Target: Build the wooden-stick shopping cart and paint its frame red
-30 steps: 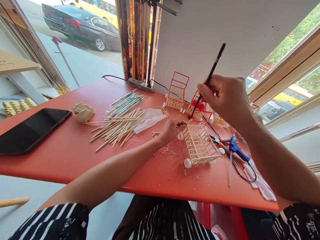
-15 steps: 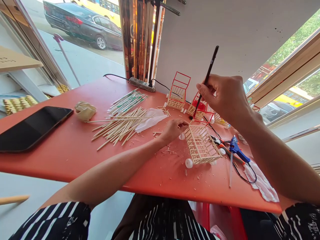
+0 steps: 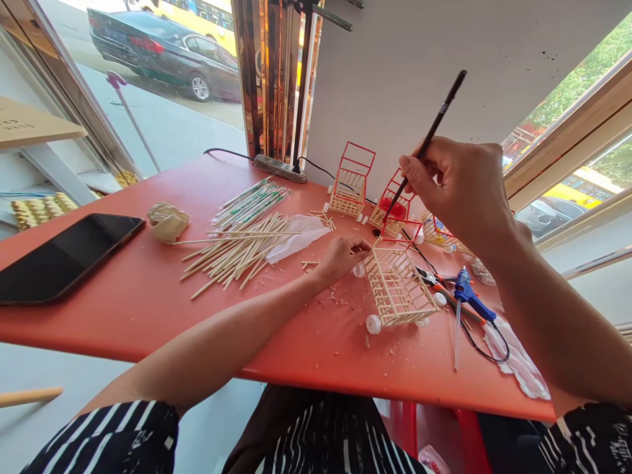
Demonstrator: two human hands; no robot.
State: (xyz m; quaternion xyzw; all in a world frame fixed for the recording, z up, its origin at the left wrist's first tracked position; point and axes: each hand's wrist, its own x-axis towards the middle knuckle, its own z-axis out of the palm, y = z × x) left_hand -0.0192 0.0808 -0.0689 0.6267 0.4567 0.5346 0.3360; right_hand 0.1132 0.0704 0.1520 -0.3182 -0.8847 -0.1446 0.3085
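Pinching the stick cart (image 3: pixel 395 286) near its far left corner with the left hand (image 3: pixel 340 259) closed at the fingertips, gripped a black brush (image 3: pixel 437 122) in the right hand (image 3: pixel 459 191). Found the cart on the red table (image 3: pixel 306 342). Judged it light, stiff but fragile, best held low, off the possibly wet red handle (image 3: pixel 402 241). Had at least 2 more carts (image 3: pixel 346 187) crowding behind, pliers (image 3: pixel 428 278) and glue gun (image 3: pixel 471 296) alongside.

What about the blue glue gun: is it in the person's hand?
No, the glue gun rests on the table, with neither the left hand nor the right hand touching it.
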